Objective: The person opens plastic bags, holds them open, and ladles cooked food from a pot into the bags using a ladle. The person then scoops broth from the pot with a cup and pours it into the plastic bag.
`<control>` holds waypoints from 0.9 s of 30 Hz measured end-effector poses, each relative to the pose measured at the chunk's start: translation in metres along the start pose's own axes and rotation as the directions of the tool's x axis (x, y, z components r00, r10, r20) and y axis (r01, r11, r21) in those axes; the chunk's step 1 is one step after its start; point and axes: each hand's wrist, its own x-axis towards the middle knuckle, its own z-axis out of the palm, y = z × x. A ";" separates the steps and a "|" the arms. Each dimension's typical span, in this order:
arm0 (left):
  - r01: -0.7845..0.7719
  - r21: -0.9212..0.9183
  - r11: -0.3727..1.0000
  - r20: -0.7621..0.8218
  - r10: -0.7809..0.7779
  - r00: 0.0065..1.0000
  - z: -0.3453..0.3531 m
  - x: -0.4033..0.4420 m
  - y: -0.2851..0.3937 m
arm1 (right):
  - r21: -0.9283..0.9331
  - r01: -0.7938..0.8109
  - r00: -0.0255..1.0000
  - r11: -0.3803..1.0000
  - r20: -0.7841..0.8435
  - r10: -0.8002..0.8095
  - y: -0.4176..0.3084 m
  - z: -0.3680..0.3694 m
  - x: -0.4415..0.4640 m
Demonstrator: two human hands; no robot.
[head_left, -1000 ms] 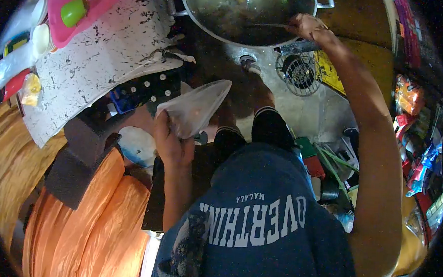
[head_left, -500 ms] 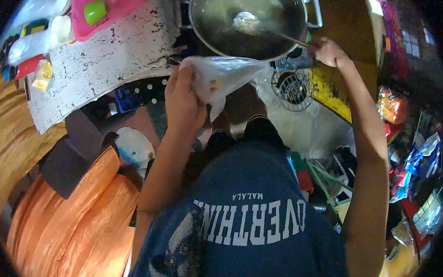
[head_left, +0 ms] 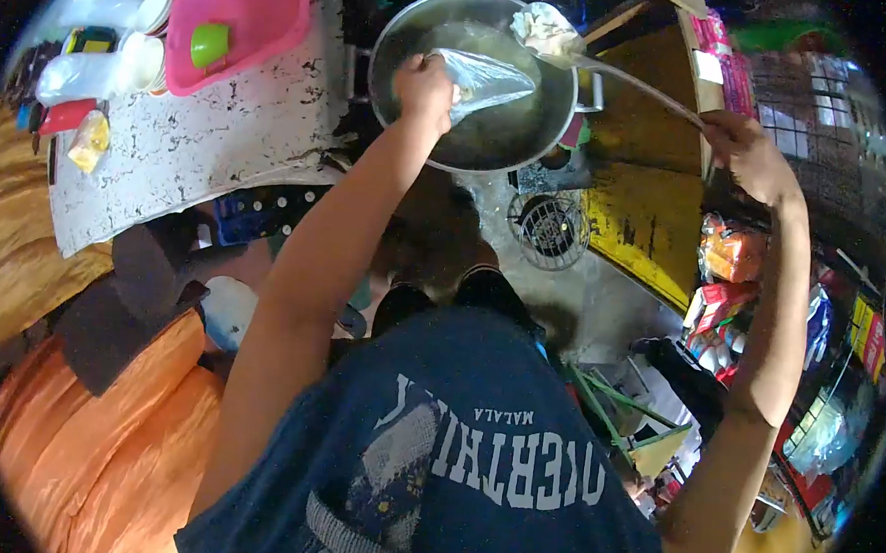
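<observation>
A large metal pot (head_left: 396, 34) of cloudy liquid stands ahead of me. Over its left half my left hand (head_left: 426, 93) grips the edge of a clear plastic bag (head_left: 493, 84), whose body points right across the pot. My right hand (head_left: 752, 156) is wrapped round the far end of a long ladle (head_left: 638, 83). The ladle's bowl, heaped with pale chunks of food (head_left: 546, 29), hovers above the pot's right rim, right of the bag and apart from it. What the chunks are, I cannot make out.
On the left, a worn white table (head_left: 240, 131) bears a pink basin (head_left: 286, 28) with a green cup (head_left: 210, 44) inside. A round wire grate (head_left: 551, 232) sits low below the pot, beside a yellow panel (head_left: 640, 247). Orange cloth (head_left: 105, 409) lies at lower left.
The ladle has risen out of the pot and moved right with its load. My left hand has carried the bag forward over the pot. The view has shifted.
</observation>
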 end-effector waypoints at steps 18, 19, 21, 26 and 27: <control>-0.326 0.399 0.857 0.181 0.275 0.944 0.026 0.006 -0.033 | -0.409 0.096 0.933 0.908 0.356 0.061 -0.088 -0.002 0.049; -0.315 0.360 0.878 0.214 0.251 0.944 0.028 0.001 -0.034 | -0.307 0.107 0.969 0.946 0.244 -0.031 -0.081 0.006 0.046; -0.279 0.336 0.900 0.210 0.217 0.953 0.034 -0.002 -0.034 | -0.335 0.248 0.959 0.909 0.216 -0.182 -0.076 0.021 0.052; -0.108 0.155 0.982 0.143 0.086 0.986 0.043 -0.011 -0.019 | -0.227 0.171 0.941 0.959 0.326 -0.091 -0.138 0.025 0.022; -0.110 0.156 0.981 0.143 0.088 0.986 0.042 -0.009 -0.018 | -0.177 0.191 0.941 0.965 0.314 -0.128 -0.140 0.029 0.016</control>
